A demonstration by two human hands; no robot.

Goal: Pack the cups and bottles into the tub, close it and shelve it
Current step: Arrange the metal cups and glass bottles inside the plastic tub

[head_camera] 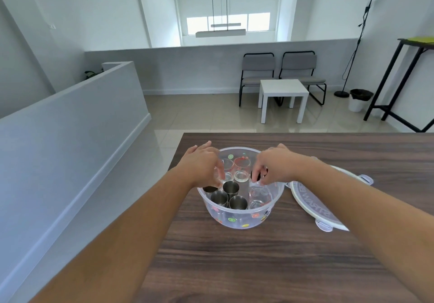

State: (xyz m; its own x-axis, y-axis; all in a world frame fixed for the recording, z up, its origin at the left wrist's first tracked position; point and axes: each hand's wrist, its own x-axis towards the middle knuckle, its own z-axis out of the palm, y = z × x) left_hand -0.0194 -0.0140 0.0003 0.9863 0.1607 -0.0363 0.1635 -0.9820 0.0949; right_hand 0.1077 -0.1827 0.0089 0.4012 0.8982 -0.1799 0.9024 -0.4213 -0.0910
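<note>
A round clear plastic tub with fruit stickers stands open on the dark wooden table. Inside it are several steel cups at the near left, clear glasses at the back and a clear glass at the right. My left hand reaches over the tub's left rim, its fingertips down on a clear glass that is partly hidden. Over the right side my right hand pinches a black-capped bottle. The tub's lid lies flat on the table just right of the tub.
The table ends just beyond the tub and at its left. Farther off on the tiled floor stand a small white side table, two grey chairs, a white bin and a tall black table.
</note>
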